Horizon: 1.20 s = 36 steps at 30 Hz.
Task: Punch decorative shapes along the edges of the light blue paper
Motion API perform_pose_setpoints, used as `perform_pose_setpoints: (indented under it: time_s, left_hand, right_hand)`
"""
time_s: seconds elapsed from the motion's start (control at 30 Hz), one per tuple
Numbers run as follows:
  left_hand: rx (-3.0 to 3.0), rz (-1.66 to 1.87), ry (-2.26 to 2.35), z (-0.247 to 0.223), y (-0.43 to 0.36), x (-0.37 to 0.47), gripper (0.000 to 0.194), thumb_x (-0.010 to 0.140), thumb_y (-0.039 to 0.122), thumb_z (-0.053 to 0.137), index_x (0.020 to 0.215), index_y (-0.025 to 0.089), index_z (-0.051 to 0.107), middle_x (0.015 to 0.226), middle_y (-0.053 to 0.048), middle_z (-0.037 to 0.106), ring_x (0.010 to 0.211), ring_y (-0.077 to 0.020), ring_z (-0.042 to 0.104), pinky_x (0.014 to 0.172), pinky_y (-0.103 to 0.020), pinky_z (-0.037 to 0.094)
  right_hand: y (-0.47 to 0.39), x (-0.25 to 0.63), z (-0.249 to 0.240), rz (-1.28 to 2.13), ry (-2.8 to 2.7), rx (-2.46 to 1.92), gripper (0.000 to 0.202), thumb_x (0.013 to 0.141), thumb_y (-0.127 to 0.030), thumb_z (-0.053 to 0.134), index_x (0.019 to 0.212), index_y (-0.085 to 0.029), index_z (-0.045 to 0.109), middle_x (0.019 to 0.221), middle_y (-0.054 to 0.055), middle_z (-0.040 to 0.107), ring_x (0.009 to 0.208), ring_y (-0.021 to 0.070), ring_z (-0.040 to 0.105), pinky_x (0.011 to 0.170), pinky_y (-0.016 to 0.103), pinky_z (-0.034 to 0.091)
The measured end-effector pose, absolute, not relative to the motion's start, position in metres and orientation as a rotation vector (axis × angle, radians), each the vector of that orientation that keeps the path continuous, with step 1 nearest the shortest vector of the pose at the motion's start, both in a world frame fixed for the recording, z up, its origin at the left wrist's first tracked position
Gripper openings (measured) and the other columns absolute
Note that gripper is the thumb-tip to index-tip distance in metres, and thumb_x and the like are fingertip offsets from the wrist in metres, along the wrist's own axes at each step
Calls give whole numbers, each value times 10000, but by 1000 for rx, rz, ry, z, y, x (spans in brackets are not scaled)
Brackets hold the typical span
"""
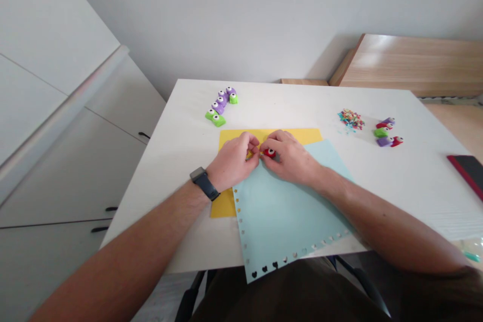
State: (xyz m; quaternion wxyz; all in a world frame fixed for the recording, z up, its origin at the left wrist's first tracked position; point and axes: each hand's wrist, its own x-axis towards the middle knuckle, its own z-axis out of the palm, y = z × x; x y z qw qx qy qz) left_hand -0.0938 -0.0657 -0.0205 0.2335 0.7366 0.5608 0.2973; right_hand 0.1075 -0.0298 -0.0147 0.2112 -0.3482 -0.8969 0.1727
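Observation:
My right hand (289,156) is closed around a small red paper punch (269,153) with a white eye on it, at the top edge of a light blue sheet of paper (290,211). My left hand (239,158), wearing a dark watch, pinches by the sheet's upper left corner, its fingertips almost meeting the right ones. What lies between the two sets of fingertips is partly hidden. Heart and star holes run along the sheet's left and lower edges. Beneath it lies a yellow sheet (222,206).
Several purple and green punches (219,105) stand at the back left of the white table (151,201). On the right are a pile of coloured confetti (351,119) and several more punches (387,133). A dark, red-edged object (468,173) lies at the far right.

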Motion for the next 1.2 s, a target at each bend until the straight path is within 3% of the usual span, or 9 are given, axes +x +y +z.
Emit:
perform_pose_setpoints:
  time_s: [0.57, 1.2]
  left_hand:
    - [2020, 795, 1552, -21, -66, -94, 112, 912, 220, 604, 1008, 216, 546, 987, -52, 737, 925, -226, 721, 803, -368, 559]
    - [2117, 734, 1583, -17, -68, -93, 92, 897, 196, 594, 919, 233, 512, 867, -30, 704, 790, -217, 674, 682, -337, 472]
  right_hand:
    - [-33, 101, -21, 429, -2407, -950, 76, 887, -151, 634, 862, -210, 674, 1106, 112, 635, 1031, 248, 600, 928, 415, 510]
    - [-33, 99, -21, 468, -2408, -938, 97, 884, -142, 623, 821, -215, 640, 1100, 106, 644, 1018, 242, 596, 914, 411, 501]
